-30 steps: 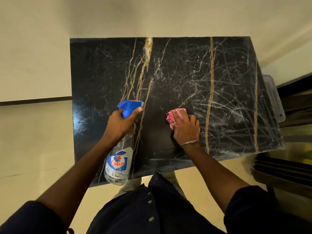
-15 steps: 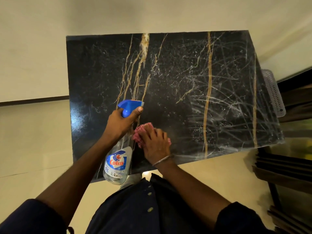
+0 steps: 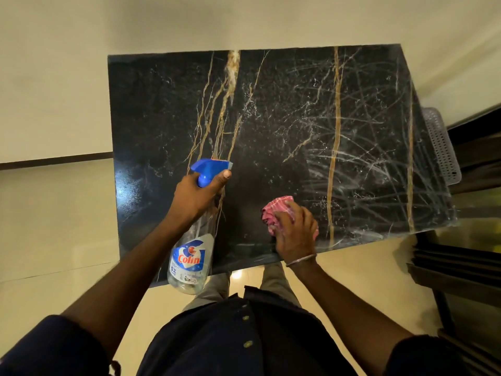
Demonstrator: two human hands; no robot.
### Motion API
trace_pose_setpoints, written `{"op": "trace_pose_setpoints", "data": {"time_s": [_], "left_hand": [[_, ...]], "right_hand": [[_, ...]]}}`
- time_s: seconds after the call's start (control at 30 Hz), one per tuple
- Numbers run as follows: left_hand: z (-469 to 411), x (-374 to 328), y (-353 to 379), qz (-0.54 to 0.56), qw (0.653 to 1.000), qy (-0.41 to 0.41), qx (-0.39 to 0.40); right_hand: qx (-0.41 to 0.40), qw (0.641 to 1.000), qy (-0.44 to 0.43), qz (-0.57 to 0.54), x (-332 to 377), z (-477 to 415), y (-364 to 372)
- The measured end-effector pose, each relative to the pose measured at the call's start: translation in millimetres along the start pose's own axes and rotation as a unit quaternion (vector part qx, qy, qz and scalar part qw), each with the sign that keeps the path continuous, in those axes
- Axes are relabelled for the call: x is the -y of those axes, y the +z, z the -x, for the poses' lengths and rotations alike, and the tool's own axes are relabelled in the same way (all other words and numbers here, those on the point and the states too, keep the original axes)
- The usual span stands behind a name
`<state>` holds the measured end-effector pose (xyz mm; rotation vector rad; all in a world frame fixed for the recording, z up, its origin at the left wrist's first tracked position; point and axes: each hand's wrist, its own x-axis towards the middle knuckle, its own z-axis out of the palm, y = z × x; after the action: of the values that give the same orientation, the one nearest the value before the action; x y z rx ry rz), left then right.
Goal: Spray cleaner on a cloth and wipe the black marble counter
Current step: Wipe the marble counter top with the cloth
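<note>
Right now the right hand (image 3: 295, 234) is pressed flat on a bunched pink-and-white cloth (image 3: 276, 210), fingers closed over it, on the black marble counter w/ gold veins (image 3: 168, 109). Cloth sits near the front edge, a bit right of centre. Left hand (image 3: 196, 195) is wrapped round the neck of a clear plastic spray bottle w/ blue trigger head (image 3: 189, 256), held tilted over the counter's front-left, nozzle pointing right and away, base hanging past the front edge toward the body.

Key relation: the wet smeary streaks lie to the right and far side of the cloth, covering the right half of the slab; the left half looks dark, w/ fewer marks. Counter's long axis runs left-right, so the right hand is nearer the streaked zone, approx straight ahead-right of it. Judging by that, wiping is underway and the next stroke prob wants to run rightward/away along the slab, left hand just parking the bottle.
</note>
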<state>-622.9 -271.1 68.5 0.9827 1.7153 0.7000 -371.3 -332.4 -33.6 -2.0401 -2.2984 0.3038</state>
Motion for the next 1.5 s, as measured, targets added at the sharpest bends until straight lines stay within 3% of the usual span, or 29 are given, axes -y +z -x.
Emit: {"op": "trace_pose_setpoints", "data": {"time_s": [0.27,0.47,0.57,0.83,1.0,1.3,1.5], "left_hand": [[2.7,1.4,2.1,-0.002,1.0,-0.011,-0.023],[-1.6,2.7,3.1,-0.005,1.0,-0.024,-0.016],[-6.1,1.8,7.7,-0.006,0.999,-0.03,-0.024],[-6.5,-22.4,40.4,0.022,0.998,-0.029,-0.044],[-2.3,-38.7,52.0,0.026,0.997,-0.026,-0.069],[7.2,-46.8,65.9,0.031,0.988,-0.058,-0.142],[7.9,-49.2,85.6,0.054,0.985,-0.064,-0.149]], "right_hand": [[0.073,0.967,-0.245,-0.012,84.7,9.7,11.0],[0.153,0.911,-0.378,0.05,72.2,9.7,25.4],[0.149,0.905,-0.394,0.058,45.4,12.8,21.1],[0.131,0.934,-0.326,0.067,-77.6,0.8,-18.0],[0.153,0.916,-0.357,0.102,-106.4,-9.5,-24.7],[0.176,0.867,-0.462,0.067,-25.1,-63.5,-7.2],[0.161,0.834,-0.521,0.089,-101.9,-73.3,-25.5]]}}
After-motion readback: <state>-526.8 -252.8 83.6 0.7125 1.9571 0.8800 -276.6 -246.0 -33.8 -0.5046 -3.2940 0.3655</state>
